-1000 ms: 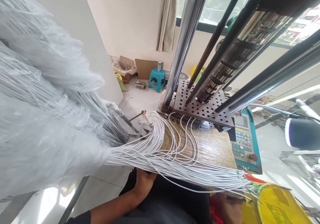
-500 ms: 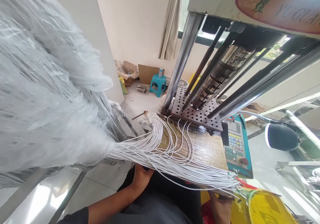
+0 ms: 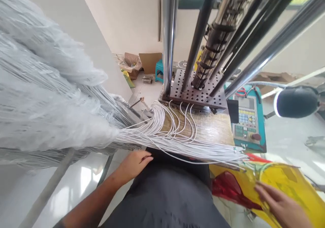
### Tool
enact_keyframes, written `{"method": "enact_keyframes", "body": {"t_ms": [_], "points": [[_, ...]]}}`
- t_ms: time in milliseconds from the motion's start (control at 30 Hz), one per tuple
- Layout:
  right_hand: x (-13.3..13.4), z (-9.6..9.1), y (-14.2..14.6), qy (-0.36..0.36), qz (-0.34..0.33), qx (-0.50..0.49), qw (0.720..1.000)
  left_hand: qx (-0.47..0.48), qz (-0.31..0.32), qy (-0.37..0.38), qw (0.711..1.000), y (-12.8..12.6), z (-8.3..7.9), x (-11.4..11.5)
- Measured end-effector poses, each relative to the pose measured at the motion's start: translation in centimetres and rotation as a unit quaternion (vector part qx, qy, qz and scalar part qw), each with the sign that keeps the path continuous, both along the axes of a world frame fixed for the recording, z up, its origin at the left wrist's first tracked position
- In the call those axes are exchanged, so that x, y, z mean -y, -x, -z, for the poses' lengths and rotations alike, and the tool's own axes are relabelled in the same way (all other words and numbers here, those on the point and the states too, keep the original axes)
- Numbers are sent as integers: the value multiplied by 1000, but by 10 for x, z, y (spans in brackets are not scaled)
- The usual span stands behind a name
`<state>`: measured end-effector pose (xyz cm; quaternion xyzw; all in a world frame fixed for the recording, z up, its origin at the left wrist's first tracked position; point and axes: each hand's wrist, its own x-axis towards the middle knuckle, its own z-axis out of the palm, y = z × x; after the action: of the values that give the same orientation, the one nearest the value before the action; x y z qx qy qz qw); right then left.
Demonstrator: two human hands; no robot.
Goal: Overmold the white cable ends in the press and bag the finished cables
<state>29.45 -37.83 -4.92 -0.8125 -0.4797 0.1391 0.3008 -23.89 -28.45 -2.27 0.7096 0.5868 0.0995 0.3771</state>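
Left hand: the left hand (image 3: 134,163) has come out from under the white wires (image 3: 182,147). It now lies on the person's dark lap just below the edge of the surface (image 3: 215,129). Its grip is loose and holds nothing, and the fingertips point at the wires without quite touching them.
Right hand: a moment ago the right hand (image 3: 281,204) was tucked under the wire ends. It has dropped low and to the right and rests flat on the yellow bag (image 3: 286,179). The fingers are spread and not closed on anything.
White wires: they lie fanned across the surface, from the plastic-wrapped bundle (image 3: 50,126) on the left to their loose ends near the yellow bag. A few loops run up toward the perforated plate (image 3: 200,94).
Meaning: as I read it, neither hand carries the wires any more and the surface alone bears them.
Nearby: a control panel (image 3: 247,123) stands just right of the surface. A fold of red plastic (image 3: 225,187) lies beside the yellow bag.
View: the head has tipped down, so more of the lap shows.
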Motion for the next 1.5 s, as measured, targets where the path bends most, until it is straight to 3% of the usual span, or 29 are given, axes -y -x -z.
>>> {"method": "enact_keyframes", "body": {"t_ms": [33,100,167,233,267,333,467,567,800,1000,1100,1233,1500], "points": [[-7,-12,-3,-15,-20,52,998,2,51,-55,997,-21,-13,-9],[-37,-28,9,-116,-86,113,983,16,184,-147,972,-82,-23,-32],[-78,-33,36,-157,-232,97,955,-13,305,-215,928,-151,-20,-59],[-112,-30,63,-164,-322,105,927,-67,354,-249,899,-208,-14,-83],[-123,-26,72,-177,-326,107,922,-88,365,-252,892,-229,-11,-92],[-127,-18,81,-237,-261,93,931,-123,383,-246,882,-256,-10,-102],[-91,-4,76,-371,-36,14,928,-147,440,-241,853,-265,-17,-105],[-56,7,66,-379,29,-15,925,-135,466,-224,845,-262,-21,-108],[-18,23,41,-328,11,-10,945,-109,435,-158,879,-278,-21,-112],[-18,26,38,-329,-17,-18,944,-127,412,-153,889,-291,-9,-106],[-18,28,32,-320,-31,-18,947,-100,377,-199,899,-291,-8,-111],[-19,30,19,-312,-36,-13,949,-80,365,-261,890,-292,-10,-108],[-23,29,17,-304,-58,-26,950,-110,397,-208,887,-315,-7,-105]]}}
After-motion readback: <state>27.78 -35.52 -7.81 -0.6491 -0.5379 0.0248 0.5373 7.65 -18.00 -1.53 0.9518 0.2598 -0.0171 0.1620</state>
